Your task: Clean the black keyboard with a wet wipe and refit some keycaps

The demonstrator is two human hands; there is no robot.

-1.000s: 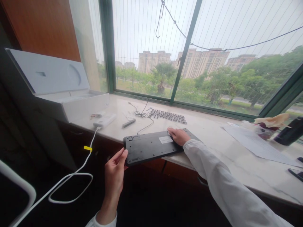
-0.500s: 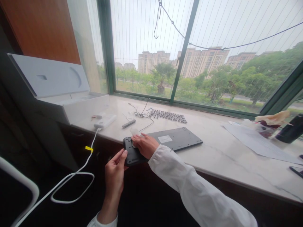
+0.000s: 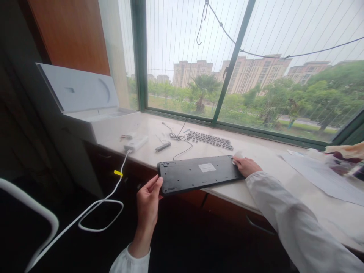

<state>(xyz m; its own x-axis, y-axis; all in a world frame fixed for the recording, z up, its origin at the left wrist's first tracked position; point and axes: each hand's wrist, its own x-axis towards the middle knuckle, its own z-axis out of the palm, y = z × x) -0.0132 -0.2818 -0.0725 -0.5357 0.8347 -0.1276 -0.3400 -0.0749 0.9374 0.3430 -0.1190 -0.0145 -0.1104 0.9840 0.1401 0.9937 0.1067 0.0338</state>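
Observation:
A black keyboard [image 3: 189,175] lies with its underside up, a white label and screw holes showing, and its near left part juts past the counter's front edge. My left hand [image 3: 150,193] pinches its left end between thumb and fingers. At the far right end, my right hand [image 3: 247,166] is closed on a thin white wipe [image 3: 237,155], pressed against the keyboard's corner. Most of the wipe is hidden under the fingers. Beyond the keyboard, loose grey keycaps [image 3: 210,140] stand in rows, and a thin cable [image 3: 182,137] lies coiled beside them.
A dark pen-like tool [image 3: 163,147] and a white power strip [image 3: 136,143] with a white cord [image 3: 121,185] lie to the left. An open white box [image 3: 110,127] stands behind them. Paper sheets [image 3: 315,174] are at the right. A window closes off the back.
My right hand has slid with the wipe from the keyboard's left end to its right end. My left hand keeps its hold on the left end. The view has shifted slightly.

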